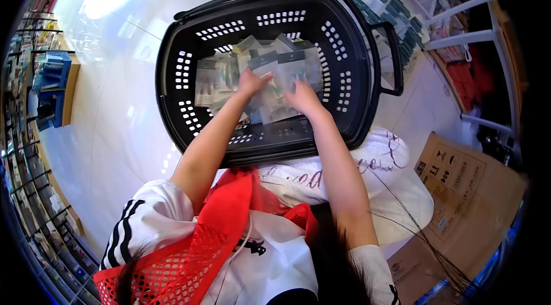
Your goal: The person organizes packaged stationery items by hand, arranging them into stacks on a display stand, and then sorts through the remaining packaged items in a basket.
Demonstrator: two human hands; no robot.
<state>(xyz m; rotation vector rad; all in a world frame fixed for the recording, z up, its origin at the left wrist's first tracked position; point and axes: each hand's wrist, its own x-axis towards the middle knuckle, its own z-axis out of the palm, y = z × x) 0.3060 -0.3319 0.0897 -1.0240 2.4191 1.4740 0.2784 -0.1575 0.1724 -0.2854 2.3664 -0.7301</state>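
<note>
A black plastic basket (pixel 264 150) with slotted walls stands in front of me, its handle folded to the rim. Several small clear packets (pixel 212 81) with grey-green tops lie in a loose pile at its bottom. My left hand (pixel 252 82) reaches in, thumb and fingers closed on the edge of a packet (pixel 265 64) near the pile's middle. Just right of it, my right hand (pixel 301 97) is at the lower edge of another packet (pixel 291 67), fingers closed against it. The fingertips are partly hidden among the packets.
More packets (pixel 390 12) lie on the floor behind the basket at the right. A cardboard box (pixel 465 190) is at the lower right, below a metal rack (pixel 465 38). Shelves with blue bins (pixel 54 84) run along the left. White cloth (pixel 379 156) touches the basket's front.
</note>
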